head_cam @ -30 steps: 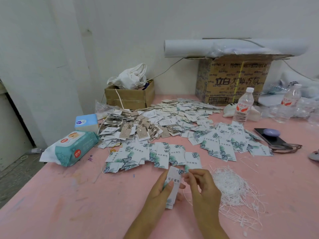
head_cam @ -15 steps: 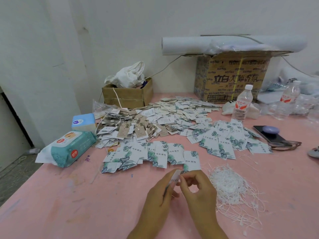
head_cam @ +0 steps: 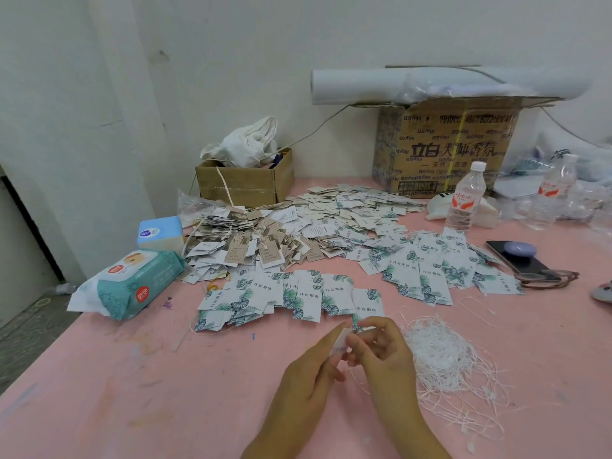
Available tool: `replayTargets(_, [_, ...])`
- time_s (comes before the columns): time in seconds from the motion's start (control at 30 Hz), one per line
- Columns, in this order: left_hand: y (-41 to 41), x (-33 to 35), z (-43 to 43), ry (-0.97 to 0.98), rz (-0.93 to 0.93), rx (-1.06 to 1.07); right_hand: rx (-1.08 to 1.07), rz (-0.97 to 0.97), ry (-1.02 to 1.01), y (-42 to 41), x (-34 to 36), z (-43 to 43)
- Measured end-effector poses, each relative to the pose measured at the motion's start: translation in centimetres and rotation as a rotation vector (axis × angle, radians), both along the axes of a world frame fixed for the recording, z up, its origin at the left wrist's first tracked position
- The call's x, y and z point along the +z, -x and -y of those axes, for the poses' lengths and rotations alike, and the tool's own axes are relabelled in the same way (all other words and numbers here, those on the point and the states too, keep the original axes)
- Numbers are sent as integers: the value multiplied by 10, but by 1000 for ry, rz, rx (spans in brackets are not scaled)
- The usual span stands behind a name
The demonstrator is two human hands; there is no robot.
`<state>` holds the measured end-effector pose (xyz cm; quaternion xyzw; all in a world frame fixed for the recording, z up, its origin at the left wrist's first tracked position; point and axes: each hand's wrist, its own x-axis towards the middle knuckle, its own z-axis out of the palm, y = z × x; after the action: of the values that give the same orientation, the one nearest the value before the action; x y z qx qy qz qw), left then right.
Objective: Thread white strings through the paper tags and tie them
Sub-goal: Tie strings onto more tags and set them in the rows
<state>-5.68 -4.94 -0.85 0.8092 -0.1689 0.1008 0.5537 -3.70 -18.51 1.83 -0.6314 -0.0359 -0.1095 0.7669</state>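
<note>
Two hands are meeting low over the near part of the pink tabletop [head_cam: 132,392]. The left hand [head_cam: 308,376] is curling round a tag [head_cam: 341,341], pinching it edge-on between thumb and fingers. The right hand [head_cam: 381,356] is pinching the tag's top end with thumb and forefinger, its other fingers bending loosely. Whether a string end is sitting in that pinch, I cannot tell. A thin string [head_cam: 357,380] is hanging in a curve just below the hands.

Just right of the right hand, a string pile [head_cam: 443,359] is sprawling loose. Beyond the hands, leaf tags [head_cam: 298,293] are lying in an overlapping row, with a second patch of them spreading to the right. Left of the row, a wipes pack [head_cam: 132,283] is resting near the tabletop's edge, with a blue tissue box [head_cam: 160,230] sitting just behind it.

Farther back, brown tags [head_cam: 251,240] are heaping up with strings showing among them. To the right, a phone [head_cam: 516,256] is lying flat beside glasses [head_cam: 546,278], and a bottle [head_cam: 465,197] is standing upright. Against the wall, a small box [head_cam: 245,183] is holding white cloth [head_cam: 245,144], and a big box [head_cam: 447,144] is carrying a roll [head_cam: 430,82] lying across its top.
</note>
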Motion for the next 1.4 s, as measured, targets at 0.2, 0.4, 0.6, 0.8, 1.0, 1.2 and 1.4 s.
replayTargets(0.2, [3,8,-1,49,-31,-34,203,-226,-115,-2,2,4])
replayTargets(0.4, [3,16,4,375,-340,-33,266,-345,-281,-4,0,7])
replayTargets(0.6, [-4,19,0,489,-395,118,289,-309,-128,-7,-6,5])
replayTargets(0.8, [-5,17,-1,499,-376,157,230,-217,111,-8,-7,2])
replayTargets(1.0, [-8,13,-5,472,-395,190,227,-148,185,-11,-12,2])
replayTargets(1.2, [-12,17,-6,733,-435,258,145,-222,26,-12,-9,5])
replayTargets(1.4, [-16,20,-17,1114,-432,330,108,-377,-588,-18,-5,11])
